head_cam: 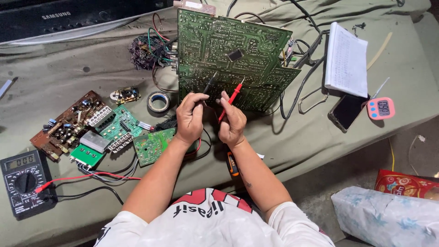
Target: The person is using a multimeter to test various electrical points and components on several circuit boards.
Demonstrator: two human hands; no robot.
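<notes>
Two hands meet at the near edge of a large green circuit board (228, 59) propped on the cloth-covered table (68, 68). The left hand (191, 118) has its grip closed on a black probe (210, 83), and the right hand (232, 122) has its grip closed on a red probe (232, 97); both tips touch the board. Far to the near left lies a multimeter (24, 180), with smaller boards (96, 128) between. A notebook (346, 59) and phone (346, 110) lie right.

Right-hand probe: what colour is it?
Red, in the head view: the right hand holds the red probe.
</notes>
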